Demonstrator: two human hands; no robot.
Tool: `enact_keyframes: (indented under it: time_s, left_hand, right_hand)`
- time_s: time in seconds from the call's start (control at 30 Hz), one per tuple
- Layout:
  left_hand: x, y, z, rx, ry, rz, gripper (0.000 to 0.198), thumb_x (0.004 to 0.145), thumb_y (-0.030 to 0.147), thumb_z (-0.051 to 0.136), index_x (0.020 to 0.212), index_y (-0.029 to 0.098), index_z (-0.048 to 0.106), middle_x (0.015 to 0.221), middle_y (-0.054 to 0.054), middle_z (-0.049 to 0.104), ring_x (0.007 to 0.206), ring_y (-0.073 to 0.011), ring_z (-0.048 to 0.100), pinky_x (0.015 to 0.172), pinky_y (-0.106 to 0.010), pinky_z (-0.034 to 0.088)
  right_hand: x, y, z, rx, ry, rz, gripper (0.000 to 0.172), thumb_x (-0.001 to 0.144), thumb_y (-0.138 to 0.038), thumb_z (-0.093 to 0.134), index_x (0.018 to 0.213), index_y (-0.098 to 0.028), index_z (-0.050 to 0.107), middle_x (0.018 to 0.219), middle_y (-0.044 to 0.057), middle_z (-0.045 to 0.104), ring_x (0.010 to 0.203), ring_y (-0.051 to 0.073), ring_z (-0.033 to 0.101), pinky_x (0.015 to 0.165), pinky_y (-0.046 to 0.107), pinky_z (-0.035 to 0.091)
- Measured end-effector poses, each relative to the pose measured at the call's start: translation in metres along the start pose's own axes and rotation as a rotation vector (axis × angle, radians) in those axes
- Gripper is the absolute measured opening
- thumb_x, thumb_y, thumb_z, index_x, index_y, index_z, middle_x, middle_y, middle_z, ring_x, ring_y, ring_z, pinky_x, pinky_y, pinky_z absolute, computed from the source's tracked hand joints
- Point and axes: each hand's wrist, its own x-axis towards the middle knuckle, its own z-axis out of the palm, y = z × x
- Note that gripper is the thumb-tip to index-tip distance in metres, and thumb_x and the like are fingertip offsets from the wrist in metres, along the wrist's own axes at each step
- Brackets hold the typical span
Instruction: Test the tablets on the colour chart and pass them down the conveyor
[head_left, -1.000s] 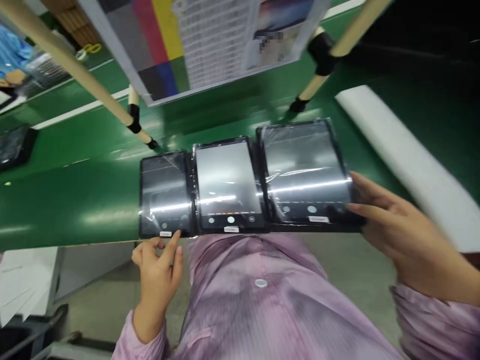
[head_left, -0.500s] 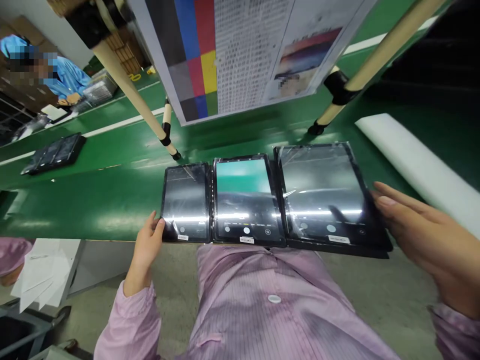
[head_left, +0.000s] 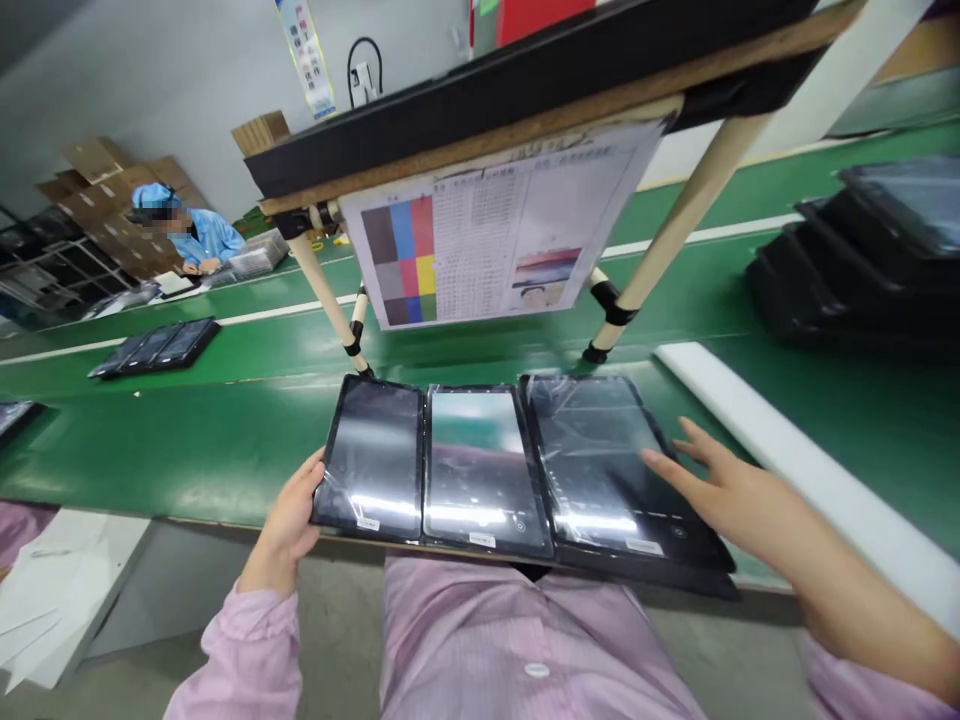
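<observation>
Noting a lifted view: the green surface (head_left: 187,440) now shows more of its length, and the black shelf (head_left: 525,115) above it has come into sight. A dark stack (head_left: 862,280) at far right is also newly visible. Colour chart (head_left: 472,250) hangs below the shelf; white strip (head_left: 787,450) lies to the right of the work. Three film-covered tablets remain in one row along the near edge: right tablet (head_left: 585,460), widest of the set, then middle tablet (head_left: 480,480) and left tablet (head_left: 379,460). Middle screen has altered: green sat at its top half a second ago, now a pale band is there with green lower down. Left and right screens read dark. Right hand (head_left: 739,500) has moved from outside the right tablet to over its right edge, fingers spread apart; contact cannot be told. Left hand (head_left: 289,520) remains at the left tablet's outer edge, fingers curled against it; whether it clamps cannot be told. Judgement: row order undisturbed, middle display live, handling confined to the two ends. Small white label (head_left: 481,540) on the middle tablet: print unreadable.
</observation>
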Motion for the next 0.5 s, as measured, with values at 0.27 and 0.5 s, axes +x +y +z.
enact_keyframes:
  time_s: [0.27, 0.5]
  left_hand:
    - [-0.046, 0.027, 0.016, -0.297, -0.013, 0.169, 0.056, 0.071, 0.038, 0.085, 0.124, 0.027, 0.068, 0.109, -0.005, 0.077, 0.090, -0.0220, 0.075, 0.078, -0.034, 0.061]
    - [-0.054, 0.021, 0.087, -0.512, -0.176, 0.417, 0.035, 0.076, 0.040, 0.082, 0.110, 0.034, 0.074, 0.108, 0.000, 0.078, 0.093, -0.0171, 0.073, 0.085, -0.033, 0.060]
  right_hand:
    - [-0.059, -0.086, 0.031, 0.204, -0.120, -0.930, 0.056, 0.097, -0.053, 0.047, 0.149, -0.032, 0.047, 0.147, 0.007, 0.054, 0.134, 0.032, 0.053, 0.107, 0.054, 0.050]
    - [-0.094, -0.131, 0.053, 0.770, -0.073, -1.064, 0.060, 0.103, -0.043, 0.041, 0.159, -0.042, 0.020, 0.159, -0.001, 0.038, 0.143, 0.026, 0.042, 0.118, 0.049, 0.039]
